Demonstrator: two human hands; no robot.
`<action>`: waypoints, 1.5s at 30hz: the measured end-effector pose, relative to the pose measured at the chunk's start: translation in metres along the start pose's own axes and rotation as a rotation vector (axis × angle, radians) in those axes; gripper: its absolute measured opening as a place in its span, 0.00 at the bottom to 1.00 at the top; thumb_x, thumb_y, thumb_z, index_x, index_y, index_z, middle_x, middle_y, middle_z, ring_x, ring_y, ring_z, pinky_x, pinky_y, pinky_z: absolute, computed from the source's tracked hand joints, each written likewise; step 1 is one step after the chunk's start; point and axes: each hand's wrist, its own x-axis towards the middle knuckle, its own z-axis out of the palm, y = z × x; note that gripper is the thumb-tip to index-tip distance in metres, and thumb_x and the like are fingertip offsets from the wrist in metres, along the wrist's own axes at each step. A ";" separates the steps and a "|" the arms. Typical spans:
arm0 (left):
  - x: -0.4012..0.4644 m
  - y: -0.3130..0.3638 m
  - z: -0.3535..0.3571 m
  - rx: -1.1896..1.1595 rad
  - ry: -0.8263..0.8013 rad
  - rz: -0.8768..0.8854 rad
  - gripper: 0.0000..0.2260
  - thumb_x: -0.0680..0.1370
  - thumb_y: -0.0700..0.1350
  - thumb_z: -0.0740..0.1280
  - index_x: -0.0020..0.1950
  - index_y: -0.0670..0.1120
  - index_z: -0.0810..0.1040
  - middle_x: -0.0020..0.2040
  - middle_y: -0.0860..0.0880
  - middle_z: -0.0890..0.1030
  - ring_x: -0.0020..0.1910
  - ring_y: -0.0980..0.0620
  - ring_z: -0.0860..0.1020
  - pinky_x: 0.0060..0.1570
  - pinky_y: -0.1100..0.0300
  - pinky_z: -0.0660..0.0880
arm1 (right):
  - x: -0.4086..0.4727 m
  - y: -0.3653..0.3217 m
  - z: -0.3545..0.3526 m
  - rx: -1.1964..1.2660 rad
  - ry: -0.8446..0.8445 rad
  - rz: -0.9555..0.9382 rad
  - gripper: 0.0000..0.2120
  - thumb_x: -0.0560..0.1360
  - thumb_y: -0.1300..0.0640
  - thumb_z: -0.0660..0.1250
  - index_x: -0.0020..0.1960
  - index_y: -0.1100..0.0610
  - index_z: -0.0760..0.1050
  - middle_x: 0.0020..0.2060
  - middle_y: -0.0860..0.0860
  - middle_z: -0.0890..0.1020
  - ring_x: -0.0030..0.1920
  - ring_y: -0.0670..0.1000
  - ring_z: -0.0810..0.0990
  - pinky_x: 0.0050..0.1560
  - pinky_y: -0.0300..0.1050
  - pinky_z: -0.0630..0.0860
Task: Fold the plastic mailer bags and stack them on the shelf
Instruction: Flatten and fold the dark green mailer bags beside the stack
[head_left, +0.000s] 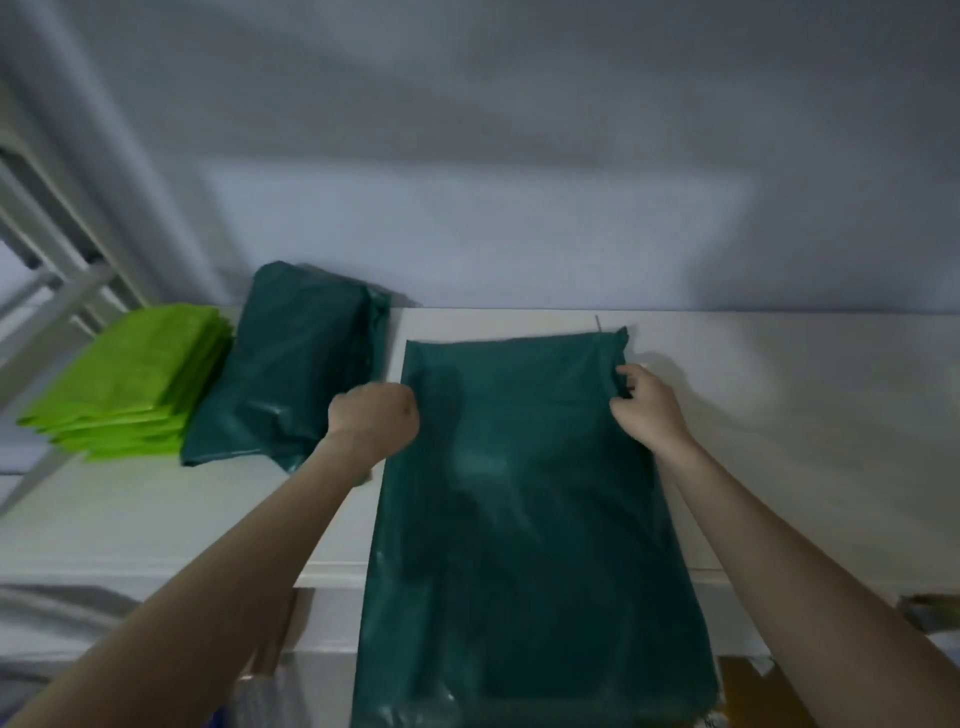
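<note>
Pale blue-grey wall (519, 156) behind, white slatted frame (47, 260) at left, brown cardboard (753, 691) at bottom right.

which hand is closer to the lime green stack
Left. The left hand grips the unfolded bag's left edge, nearer the lime green stack; the right hand grips its right edge, farther away.

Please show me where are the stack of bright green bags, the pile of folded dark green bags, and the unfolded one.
Bright green bag stack (132, 379), head view, top face.
Folded dark green pile (291, 364), head view, top face.
Unfolded dark green plastic mailer (519, 493), head view, middle.
</note>
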 end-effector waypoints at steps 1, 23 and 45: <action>0.002 -0.004 0.001 -0.030 0.075 0.009 0.13 0.78 0.45 0.55 0.57 0.47 0.76 0.55 0.46 0.78 0.50 0.44 0.75 0.45 0.55 0.71 | 0.000 -0.008 0.006 -0.123 0.031 0.019 0.20 0.73 0.60 0.62 0.65 0.58 0.69 0.61 0.57 0.74 0.60 0.57 0.73 0.54 0.44 0.71; 0.067 0.063 0.064 -0.211 0.059 0.218 0.23 0.82 0.52 0.47 0.77 0.50 0.53 0.78 0.51 0.52 0.77 0.51 0.48 0.74 0.49 0.45 | 0.030 -0.040 0.091 -0.610 -0.188 -0.420 0.24 0.82 0.46 0.45 0.77 0.49 0.51 0.76 0.46 0.54 0.76 0.48 0.51 0.75 0.56 0.46; 0.083 0.047 0.056 -0.345 -0.015 -0.040 0.36 0.71 0.73 0.52 0.75 0.59 0.54 0.78 0.47 0.51 0.76 0.43 0.47 0.71 0.39 0.46 | 0.059 0.009 0.048 -0.265 0.021 -0.139 0.28 0.79 0.41 0.52 0.76 0.50 0.56 0.77 0.50 0.50 0.76 0.51 0.49 0.74 0.52 0.47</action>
